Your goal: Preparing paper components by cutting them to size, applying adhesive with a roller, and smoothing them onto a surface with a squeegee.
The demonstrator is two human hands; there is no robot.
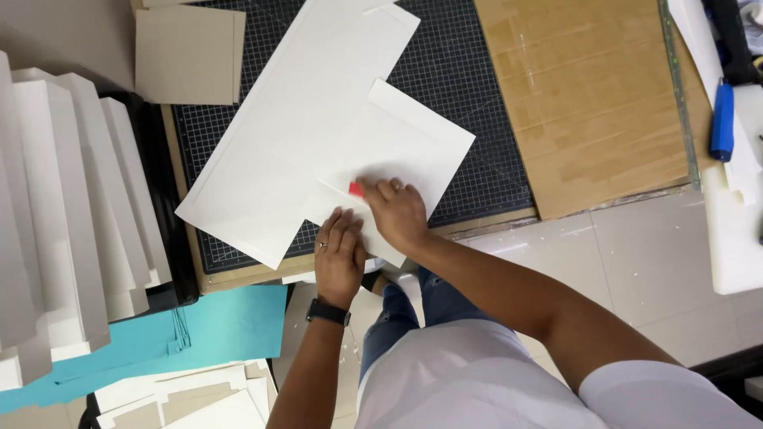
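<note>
Large white card sheet (318, 135), cut w/ stepped edges, lies at a slant across the dark gridded cutting mat (477, 103), its near corner hanging past the mat's front edge. Left hand (340, 256) lies flat on the sheet's near flap, fingers (340, 226) straight and pressed together, palm down; ring on one finger, black watch (328, 312) at the wrist. Right hand (395, 213) sits just beside it, touching the same flap, fingers curled and pinching a small red tool (355, 189), only its tip showing, so can't tell what kind. Both hands are close together at the sheet's front edge. Left of the mat: a row of white boards (71, 214) standing on edge, close against the mat's side. Above them a grey-brown card piece (187, 56) overlaps the mat's far corner. Right of the mat: brown cardboard slab (588, 103) w/ tape marks, a metal ruler (679, 95) along its right edge, then a blue-handled knife (722, 119) on a white board (735, 230). Near side, below the table edge: light-blue paper sheets (222, 326) and more white and grey offcuts (191, 397) stacked. Person's jeans and white shirt fill the lower middle; pale tiled floor (636, 246) shows to the right.
</note>
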